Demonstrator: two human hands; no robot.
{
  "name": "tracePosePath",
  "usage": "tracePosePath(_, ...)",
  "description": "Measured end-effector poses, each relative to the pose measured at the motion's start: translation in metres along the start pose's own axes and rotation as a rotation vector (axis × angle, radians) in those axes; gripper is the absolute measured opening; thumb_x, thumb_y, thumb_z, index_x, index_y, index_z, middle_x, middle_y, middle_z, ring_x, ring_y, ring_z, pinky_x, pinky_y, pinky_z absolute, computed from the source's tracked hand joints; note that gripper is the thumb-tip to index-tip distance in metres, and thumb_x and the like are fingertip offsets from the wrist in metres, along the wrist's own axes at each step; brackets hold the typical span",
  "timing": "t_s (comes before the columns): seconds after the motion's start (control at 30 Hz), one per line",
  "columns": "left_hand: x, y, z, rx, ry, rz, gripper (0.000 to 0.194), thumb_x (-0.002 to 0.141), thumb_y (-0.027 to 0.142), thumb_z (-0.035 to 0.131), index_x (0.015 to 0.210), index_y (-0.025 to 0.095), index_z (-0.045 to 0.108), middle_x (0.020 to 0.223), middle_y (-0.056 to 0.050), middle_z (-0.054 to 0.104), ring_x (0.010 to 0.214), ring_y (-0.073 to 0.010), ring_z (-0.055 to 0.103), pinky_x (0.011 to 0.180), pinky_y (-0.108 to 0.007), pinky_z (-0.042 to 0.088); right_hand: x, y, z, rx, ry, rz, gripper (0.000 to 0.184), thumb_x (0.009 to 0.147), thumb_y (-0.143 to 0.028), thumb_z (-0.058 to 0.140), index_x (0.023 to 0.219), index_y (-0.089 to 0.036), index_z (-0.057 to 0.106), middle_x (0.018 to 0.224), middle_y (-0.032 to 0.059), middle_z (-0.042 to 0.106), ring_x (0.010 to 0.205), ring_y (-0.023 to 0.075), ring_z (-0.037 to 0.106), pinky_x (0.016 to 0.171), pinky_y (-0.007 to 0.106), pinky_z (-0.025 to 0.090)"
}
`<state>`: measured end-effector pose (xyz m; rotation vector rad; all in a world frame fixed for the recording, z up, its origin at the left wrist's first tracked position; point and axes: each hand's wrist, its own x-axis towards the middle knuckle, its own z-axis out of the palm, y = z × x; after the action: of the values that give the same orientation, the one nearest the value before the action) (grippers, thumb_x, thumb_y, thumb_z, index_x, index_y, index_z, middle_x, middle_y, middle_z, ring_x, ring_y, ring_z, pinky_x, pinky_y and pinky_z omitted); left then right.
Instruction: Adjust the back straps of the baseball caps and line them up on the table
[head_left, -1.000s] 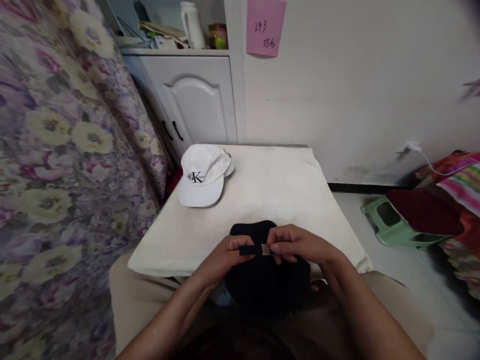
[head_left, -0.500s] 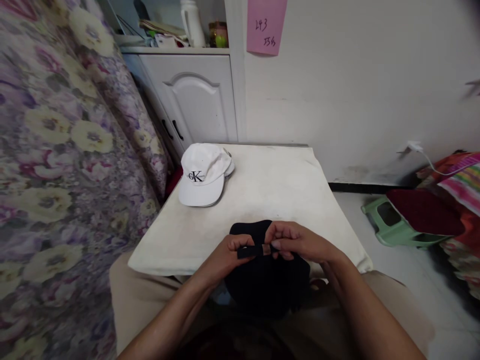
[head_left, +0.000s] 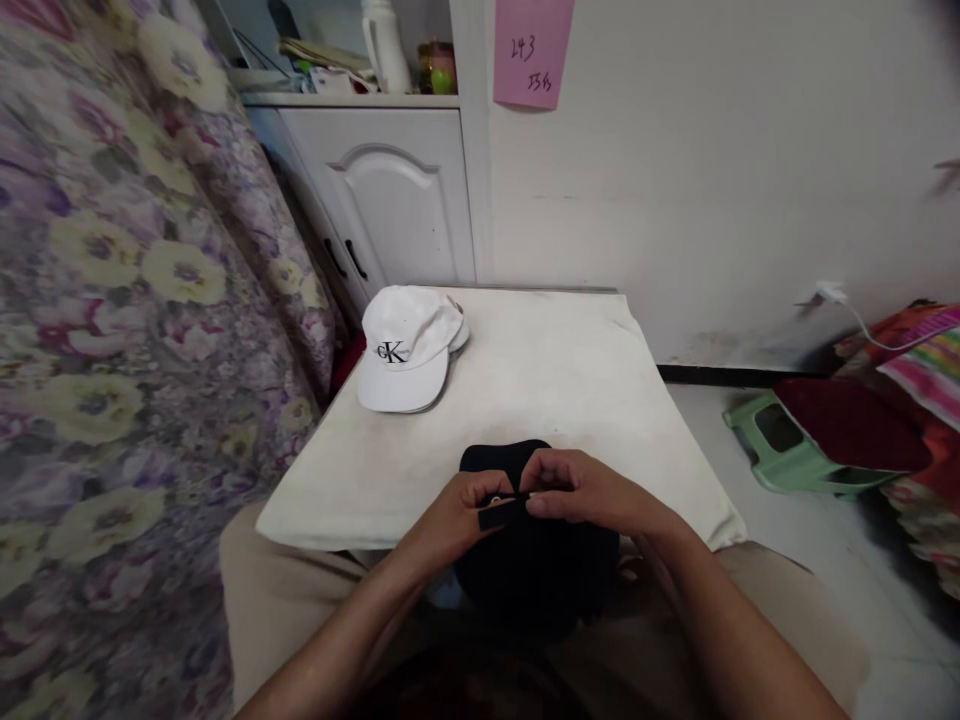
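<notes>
A black cap (head_left: 536,565) lies at the near edge of the white cloth-covered table (head_left: 540,385), partly over my lap. My left hand (head_left: 454,510) and my right hand (head_left: 581,490) meet above it. Both pinch the cap's narrow black back strap (head_left: 501,514), fingertips almost touching. The buckle end is hidden between the fingers. A white cap (head_left: 407,347) with a black "CK" logo rests on the table's far left corner, brim toward me.
A floral-covered sofa (head_left: 112,330) fills the left. A white cabinet (head_left: 390,195) stands behind the table, with a pink note (head_left: 532,50) on the wall. A green stool (head_left: 787,445) and bright fabrics (head_left: 915,390) sit on the floor at right.
My hands have drawn closer together on the strap. The right fingers slid left over the buckle end, and the strap's free end now tilts down to the left.
</notes>
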<state>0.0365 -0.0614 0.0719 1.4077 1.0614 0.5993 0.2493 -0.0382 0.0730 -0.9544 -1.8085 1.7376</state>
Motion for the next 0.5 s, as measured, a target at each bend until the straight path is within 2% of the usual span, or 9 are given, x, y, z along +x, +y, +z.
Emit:
tracePosePath(0.13,-0.0022,-0.0001,-0.0002,-0.098,-0.031,-0.08,0.035,0.084,0.044,0.06,0.064,0.018,0.048,0.06,0.006,0.035,0.055,-0.0101,0.029,0.051,-0.024,0.019,0.0003,0.0022,0.0006,-0.015,0.018,-0.006,0.021,0.08,-0.037,0.074,0.089,-0.019,0.066,0.078,-0.0008,0.059,0.069,0.0127,0.051,0.06,0.023,0.039)
tracePosePath(0.2,-0.0034,-0.0013,-0.0017,-0.153,-0.037,-0.065,0.037,0.086,0.045,0.057,0.063,0.018,0.048,0.06,0.006,0.034,0.055,-0.0103,0.028,0.051,-0.024,0.02,0.0002,0.0029,0.0002,-0.015,0.02,-0.004,0.022,0.079,-0.037,0.074,0.088,-0.019,0.067,0.079,-0.0008,0.06,0.07,0.0129,0.051,0.061,0.024,0.039)
tracePosePath(0.37,-0.0069,-0.0071,-0.0055,-0.169,0.028,-0.072,0.052,0.094,0.057,0.039,0.075,0.017,0.066,0.063,0.002,0.049,0.059,-0.0134,0.039,0.054,-0.026,0.029,0.0008,0.0036,-0.0009,-0.034,0.023,0.008,0.023,0.078,-0.038,0.076,0.087,-0.019,0.067,0.078,-0.0013,0.06,0.07,0.0128,0.051,0.062,0.025,0.038)
tracePosePath(0.5,-0.0082,-0.0078,-0.0055,-0.158,0.019,-0.083,0.062,0.095,0.062,0.031,0.075,0.017,0.069,0.062,0.0,0.053,0.06,-0.0144,0.042,0.056,-0.027,0.031,0.0019,0.0048,-0.0011,-0.032,0.024,0.02,0.022,0.077,-0.037,0.076,0.086,-0.019,0.067,0.077,-0.0017,0.061,0.068,0.0127,0.051,0.061,0.025,0.037)
